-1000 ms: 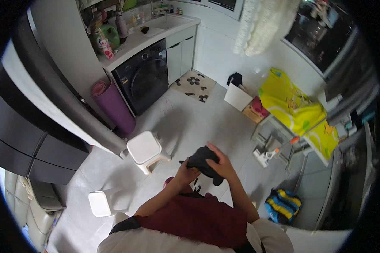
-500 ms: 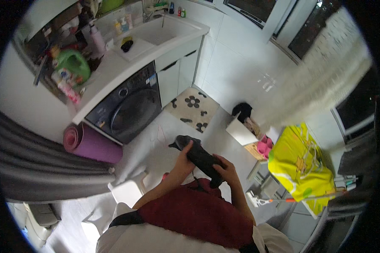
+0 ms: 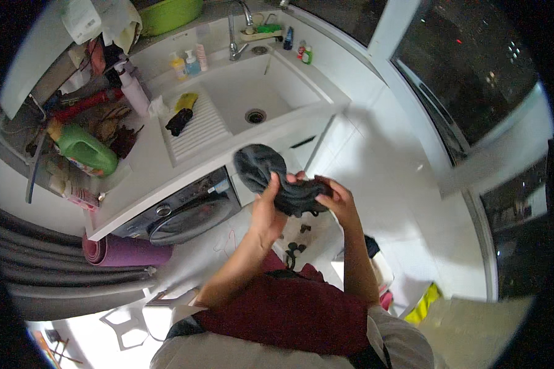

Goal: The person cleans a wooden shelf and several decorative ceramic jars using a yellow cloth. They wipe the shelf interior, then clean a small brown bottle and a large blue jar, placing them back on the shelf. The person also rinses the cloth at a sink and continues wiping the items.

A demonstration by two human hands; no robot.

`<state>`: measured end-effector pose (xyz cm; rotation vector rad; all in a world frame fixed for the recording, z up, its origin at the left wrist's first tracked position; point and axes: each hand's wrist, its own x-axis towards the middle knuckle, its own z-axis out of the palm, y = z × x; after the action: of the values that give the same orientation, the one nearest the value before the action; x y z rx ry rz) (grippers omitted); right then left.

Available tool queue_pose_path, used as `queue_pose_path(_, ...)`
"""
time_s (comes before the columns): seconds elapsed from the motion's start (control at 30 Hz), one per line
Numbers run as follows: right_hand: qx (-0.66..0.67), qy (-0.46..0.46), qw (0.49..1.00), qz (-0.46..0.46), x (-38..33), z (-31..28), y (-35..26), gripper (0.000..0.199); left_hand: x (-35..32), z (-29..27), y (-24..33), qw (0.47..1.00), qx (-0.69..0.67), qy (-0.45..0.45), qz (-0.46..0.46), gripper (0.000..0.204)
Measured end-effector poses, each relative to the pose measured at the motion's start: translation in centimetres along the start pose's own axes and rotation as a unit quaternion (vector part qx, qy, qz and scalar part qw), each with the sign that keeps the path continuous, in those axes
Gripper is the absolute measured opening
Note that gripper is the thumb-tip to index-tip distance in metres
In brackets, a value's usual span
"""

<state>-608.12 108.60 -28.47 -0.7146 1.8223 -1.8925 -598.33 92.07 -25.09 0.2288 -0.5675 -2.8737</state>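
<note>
Between my two hands is a dark grey, soft cloth item (image 3: 257, 165), folded and bunched; whether it is a sock, a cap or something else I cannot make out. My left hand (image 3: 266, 212) grips it from the near side, thumb on top of the cloth. At its right end my right hand (image 3: 340, 202) pinches the fabric between thumb and fingers. The item is held up in the air in front of the counter's edge, near the sink (image 3: 301, 107). On the ribbed washboard (image 3: 194, 135) lie a small black cloth (image 3: 180, 122) and a yellow one (image 3: 187, 100).
A chrome faucet (image 3: 232, 40) rises behind the sink. Pump bottles (image 3: 192, 63), a pink bottle (image 3: 132, 92) and a green jug (image 3: 87, 152) stand on the counter. Below are a washing machine (image 3: 194, 215) and a rolled purple mat (image 3: 132, 251). Windows line the right side.
The view has swung toward the sink. Both hands have risen with the dark cloth, from above the floor to the counter's front edge. The cloth looks more bunched than before.
</note>
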Motion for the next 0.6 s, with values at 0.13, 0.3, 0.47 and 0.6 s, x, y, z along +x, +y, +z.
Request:
queue_pose_path(0.13, 0.012, -0.097, 0.995, -0.027, 13.4, -2.1, -1.8, 0.043, 10.9, 3.0, 4.9, 0.989, -0.002, -0.043, 0.141, 0.031)
queue_pose_path(0.3, -0.045, -0.144, 0.988, -0.029, 25.2, -4.0, -0.4, 0.035, 22.6, 2.2, 10.6, 0.982, -0.095, -0.080, 0.143, 0.037)
queue_pose_path(0.47, 0.002, -0.156, 0.988, -0.019, 37.5, -5.7, 1.9, 0.034, 33.3, 0.2, 12.4, 0.975, -0.086, 0.097, 0.181, 0.026)
queue_pose_path(0.6, -0.096, -0.136, 0.985, -0.051, 47.5, -6.5, 3.3, 0.038, 40.0, -4.1, 11.1, 0.973, -0.093, 0.153, 0.148, 0.037)
